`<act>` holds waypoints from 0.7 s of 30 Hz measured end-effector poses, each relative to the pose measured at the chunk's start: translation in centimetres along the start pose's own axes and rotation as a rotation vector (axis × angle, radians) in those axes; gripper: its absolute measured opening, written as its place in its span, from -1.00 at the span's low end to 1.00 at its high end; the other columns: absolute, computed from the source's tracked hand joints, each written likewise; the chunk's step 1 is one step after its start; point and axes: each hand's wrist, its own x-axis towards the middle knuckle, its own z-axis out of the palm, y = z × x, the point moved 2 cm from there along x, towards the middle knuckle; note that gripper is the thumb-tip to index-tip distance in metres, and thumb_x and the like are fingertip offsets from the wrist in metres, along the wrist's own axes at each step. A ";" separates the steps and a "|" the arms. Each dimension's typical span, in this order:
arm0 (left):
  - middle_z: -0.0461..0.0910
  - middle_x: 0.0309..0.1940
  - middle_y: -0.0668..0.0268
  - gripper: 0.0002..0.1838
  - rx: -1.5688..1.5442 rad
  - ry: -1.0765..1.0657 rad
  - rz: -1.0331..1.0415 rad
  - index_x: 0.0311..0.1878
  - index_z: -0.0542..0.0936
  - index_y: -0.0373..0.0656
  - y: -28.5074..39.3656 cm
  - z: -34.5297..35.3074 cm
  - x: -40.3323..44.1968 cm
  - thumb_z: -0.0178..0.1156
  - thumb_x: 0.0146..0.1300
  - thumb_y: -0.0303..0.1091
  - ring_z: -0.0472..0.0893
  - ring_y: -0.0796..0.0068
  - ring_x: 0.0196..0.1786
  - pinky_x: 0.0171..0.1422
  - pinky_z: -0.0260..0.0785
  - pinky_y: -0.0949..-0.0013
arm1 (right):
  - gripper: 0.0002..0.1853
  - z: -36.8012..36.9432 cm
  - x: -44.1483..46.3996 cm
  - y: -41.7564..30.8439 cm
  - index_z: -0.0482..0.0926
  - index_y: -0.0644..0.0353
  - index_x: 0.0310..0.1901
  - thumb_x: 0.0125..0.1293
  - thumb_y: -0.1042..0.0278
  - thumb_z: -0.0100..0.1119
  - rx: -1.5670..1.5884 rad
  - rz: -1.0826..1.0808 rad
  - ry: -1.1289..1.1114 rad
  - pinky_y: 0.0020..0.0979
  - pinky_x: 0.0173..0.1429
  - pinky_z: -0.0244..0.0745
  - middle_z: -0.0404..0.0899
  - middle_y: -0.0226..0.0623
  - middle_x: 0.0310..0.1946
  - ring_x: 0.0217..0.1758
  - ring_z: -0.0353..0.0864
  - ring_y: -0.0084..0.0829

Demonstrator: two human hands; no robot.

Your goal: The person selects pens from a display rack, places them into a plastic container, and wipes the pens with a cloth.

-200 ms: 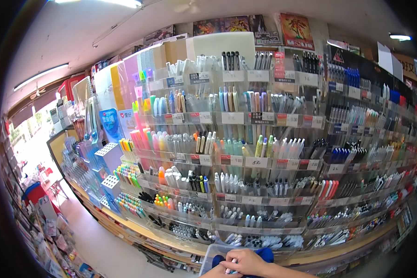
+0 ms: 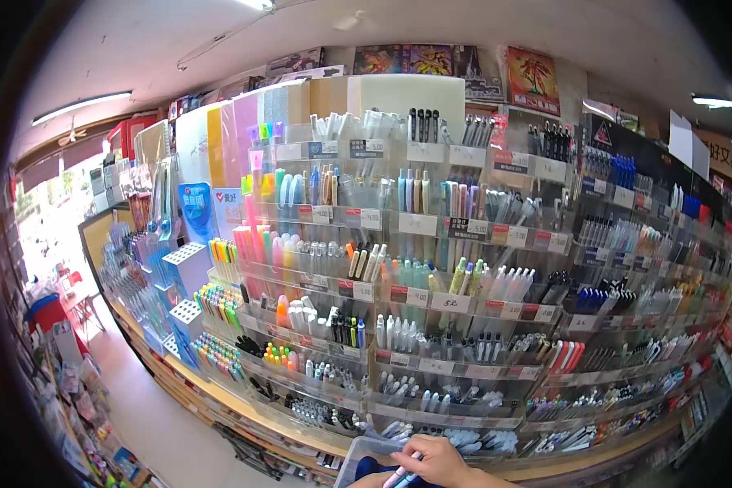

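At the bottom edge, my right hand is closed around slim light-coloured pens, which slant down to the left. Only a small part of my left hand shows, beside the lower ends of the pens; the frame cuts off most of its fingers. Under and behind both hands is a clear plastic bin with something dark blue in it. Just beyond, the lowest rack tier holds white and grey pens.
A tiered clear pen rack with price labels rises in front, standing on a wooden ledge. White holders and highlighters stand to the left. An aisle floor runs along the left, past stacked goods towards a bright doorway.
The view has shifted slightly. My hands have moved apart a little, so the pens show more clearly, and less of my left hand is in frame.
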 end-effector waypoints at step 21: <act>0.40 -0.42 0.37 -0.81 0.251 0.209 0.403 -0.13 0.32 -0.20 0.4 -2.8 1.2 0.06 0.21 -0.47 0.41 0.65 -0.39 -0.31 0.30 0.54 | -0.95 -10.4 6.2 -7.3 0.53 0.20 -0.47 0.08 0.51 0.20 0.284 -0.046 0.139 -0.63 -0.59 0.36 0.51 -0.39 -0.57 -0.64 0.43 -0.67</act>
